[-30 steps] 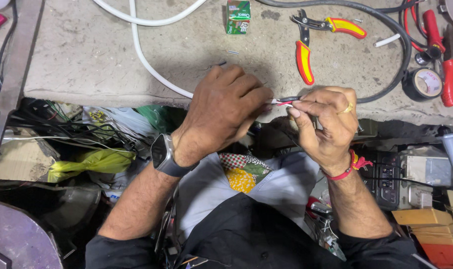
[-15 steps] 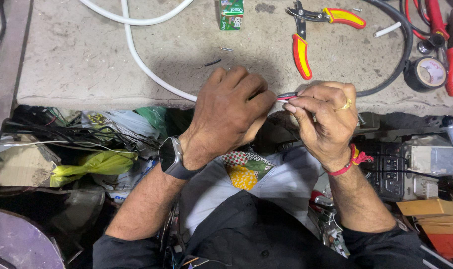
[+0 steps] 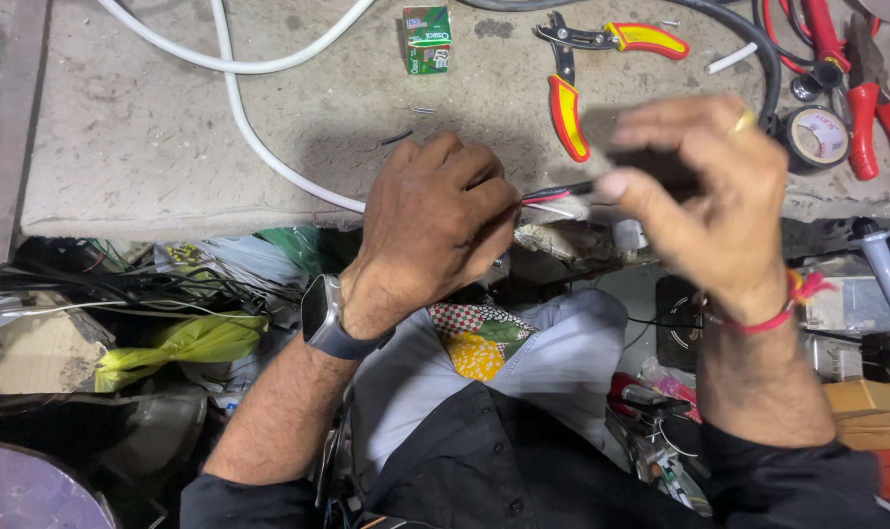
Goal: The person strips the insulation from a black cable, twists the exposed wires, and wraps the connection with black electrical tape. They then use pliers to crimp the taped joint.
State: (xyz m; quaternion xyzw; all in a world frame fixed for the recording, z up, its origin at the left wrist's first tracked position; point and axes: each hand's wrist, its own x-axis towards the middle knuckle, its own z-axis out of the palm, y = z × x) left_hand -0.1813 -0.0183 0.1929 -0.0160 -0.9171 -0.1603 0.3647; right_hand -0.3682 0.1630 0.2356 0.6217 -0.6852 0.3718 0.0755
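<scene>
- Grey, rough concrete makes the bench (image 3: 151,147), pitted and stained, with a white cable (image 3: 239,118) curving smoothly across it.
- The left hand (image 3: 435,220) is closed in a fist around that cable's end, where thin red and black wires (image 3: 553,192) poke out past the knuckles, just off the bench edge.
- The right hand (image 3: 704,196) is blurred, fingers curled loosely with the thumb tip beside the wire ends; I cannot tell whether it pinches them.
- A gold ring sits on that hand, a red thread band (image 3: 758,318) on its wrist; a dark watch (image 3: 323,318) is on the left wrist.
- Pliers (image 3: 577,88) with red-and-yellow grips lie open on the bench, near the right hand.
- A round tape roll (image 3: 815,137) is just beside a thick black cable (image 3: 749,49).
- A small green carton (image 3: 426,39) stands well apart, closed, contents unseen.
- Below the bench, a crumpled yellow bag (image 3: 186,343) lies among tangled wires.
</scene>
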